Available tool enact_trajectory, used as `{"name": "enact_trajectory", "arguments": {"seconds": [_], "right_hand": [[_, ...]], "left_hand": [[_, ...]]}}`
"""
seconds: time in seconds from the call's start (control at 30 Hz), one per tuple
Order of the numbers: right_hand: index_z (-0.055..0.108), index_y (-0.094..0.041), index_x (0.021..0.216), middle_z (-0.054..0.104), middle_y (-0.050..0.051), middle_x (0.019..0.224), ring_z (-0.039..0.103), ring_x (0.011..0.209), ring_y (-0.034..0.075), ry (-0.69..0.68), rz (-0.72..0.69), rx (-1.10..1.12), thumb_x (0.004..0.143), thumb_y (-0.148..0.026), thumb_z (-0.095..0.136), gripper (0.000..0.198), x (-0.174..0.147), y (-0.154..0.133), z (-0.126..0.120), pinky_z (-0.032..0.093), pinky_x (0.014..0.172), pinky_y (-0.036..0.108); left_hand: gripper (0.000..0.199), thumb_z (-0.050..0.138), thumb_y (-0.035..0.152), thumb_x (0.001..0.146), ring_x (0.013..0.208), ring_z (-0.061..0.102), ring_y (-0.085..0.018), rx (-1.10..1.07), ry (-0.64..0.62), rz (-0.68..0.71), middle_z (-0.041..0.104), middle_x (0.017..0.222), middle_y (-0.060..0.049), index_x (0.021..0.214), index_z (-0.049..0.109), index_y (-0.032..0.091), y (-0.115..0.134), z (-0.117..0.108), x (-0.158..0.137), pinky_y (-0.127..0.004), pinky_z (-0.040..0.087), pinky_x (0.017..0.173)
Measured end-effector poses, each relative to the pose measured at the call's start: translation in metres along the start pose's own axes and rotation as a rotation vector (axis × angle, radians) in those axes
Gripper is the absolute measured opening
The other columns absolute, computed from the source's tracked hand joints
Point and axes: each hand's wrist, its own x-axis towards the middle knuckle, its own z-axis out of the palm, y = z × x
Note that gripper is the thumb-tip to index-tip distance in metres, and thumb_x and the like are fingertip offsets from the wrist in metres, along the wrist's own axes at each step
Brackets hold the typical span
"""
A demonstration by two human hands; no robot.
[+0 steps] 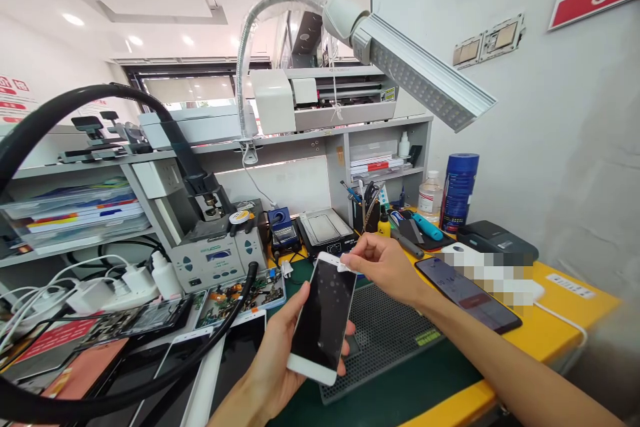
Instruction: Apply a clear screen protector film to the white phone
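My left hand [280,347] is wrapped round a white-framed smartphone [324,320], thumb on one long edge and fingers on the other. The phone is held tilted, its dark screen facing me with several pale spots on the glass. At its top right corner, my right hand [376,263] has thumb and fingers pinched together. A small white bit shows at those fingertips; what it is I cannot make out. Beneath the phone lies a dark perforated mat [385,330] on a green work surface [385,390].
Left of my hands are phone parts, a tray of circuit boards [240,297] and a thick black hose [150,407]. Behind stand a grey rework station [210,257] and a flat heating plate [327,230]. On the right lies another smartphone [467,293]. An LED lamp [425,73] hangs overhead.
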Motion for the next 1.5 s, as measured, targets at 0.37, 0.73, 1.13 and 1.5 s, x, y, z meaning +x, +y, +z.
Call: {"name": "enact_trajectory", "arguments": {"seconds": [0.37, 0.73, 1.13, 1.5], "right_hand": [[0.061, -0.018, 0.071, 0.057, -0.003, 0.062, 0.046, 0.056, 0.011, -0.115, 0.026, -0.023, 0.079, -0.045, 0.079, 0.034, -0.004, -0.002, 0.004, 0.035, 0.052, 0.024], [0.053, -0.020, 0.074, 0.056, -0.002, 0.061, 0.050, 0.056, 0.012, -0.106, -0.343, -0.539, 0.096, -0.027, 0.056, 0.023, -0.023, 0.002, 0.031, 0.033, 0.057, 0.026], [0.048, -0.022, 0.076, 0.062, 0.000, 0.068, 0.057, 0.059, 0.015, -0.151, -0.266, -0.655, 0.096, -0.028, 0.048, 0.021, -0.034, 0.013, 0.050, 0.032, 0.058, 0.027], [0.048, -0.022, 0.073, 0.059, -0.002, 0.063, 0.057, 0.056, 0.014, -0.214, -0.391, -0.642, 0.092, -0.026, 0.053, 0.019, -0.050, 0.014, 0.070, 0.031, 0.056, 0.027]], "left_hand": [[0.058, 0.040, 0.053, 0.098, 0.061, 0.066, -0.022, 0.094, -0.053, -0.174, 0.070, 0.082, -0.019, 0.092, 0.071, 0.003, -0.009, 0.009, -0.002, -0.031, 0.055, 0.049], [0.064, 0.040, 0.069, 0.094, 0.062, 0.070, -0.026, -0.110, 0.003, -0.094, 0.072, 0.076, -0.011, 0.120, 0.063, 0.016, -0.012, 0.007, 0.009, -0.034, 0.055, 0.054], [0.044, 0.049, 0.052, 0.097, 0.058, 0.071, -0.024, -0.156, 0.186, -0.005, 0.074, 0.073, -0.009, 0.097, 0.068, 0.013, -0.007, -0.008, 0.019, -0.033, 0.057, 0.056], [0.037, 0.052, 0.044, 0.097, 0.055, 0.069, -0.021, -0.169, 0.300, 0.059, 0.072, 0.067, -0.007, 0.080, 0.065, 0.015, -0.004, -0.006, 0.018, -0.027, 0.054, 0.052]]}}
